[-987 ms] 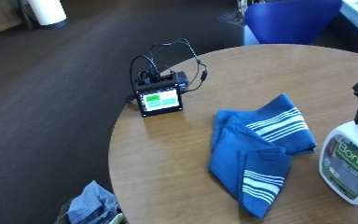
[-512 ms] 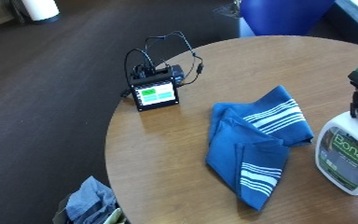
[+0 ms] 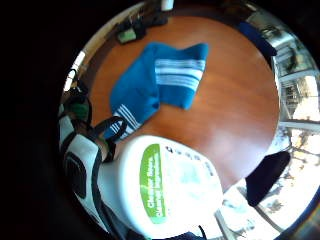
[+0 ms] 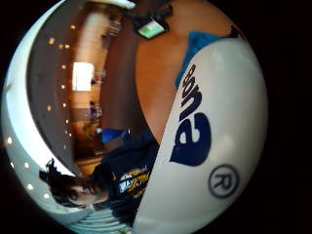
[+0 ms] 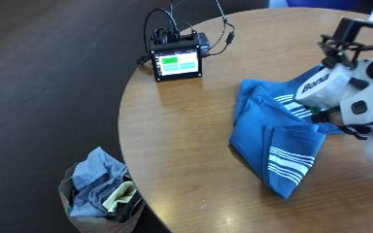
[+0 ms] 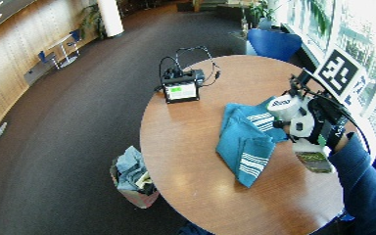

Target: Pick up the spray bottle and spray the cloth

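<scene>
My gloved right hand (image 5: 367,104) grips the white spray bottle (image 5: 325,85), which bears blue "Bona" lettering. The bottle is off the table and tilted, its black trigger head (image 5: 342,39) on the far side. It hangs over the right edge of the blue cloth (image 5: 274,131), which has white stripes and lies crumpled on the round wooden table (image 5: 186,145). The wide outside view shows the hand (image 6: 315,125), the bottle (image 6: 282,105) and the cloth (image 6: 243,137). The bottle (image 3: 170,185) (image 4: 214,136) fills both palm views, with the cloth (image 3: 160,85) beyond it.
A small screen device (image 5: 177,60) with black cables stands at the table's far left edge. On the floor beside the table sits a bag of rags (image 5: 102,191). A blue chair (image 6: 272,41) stands behind the table.
The bottle stood upright on the table to the right of the cloth; now my hand holds it lifted and tilted over the cloth's edge. The outside camera has shifted too.
</scene>
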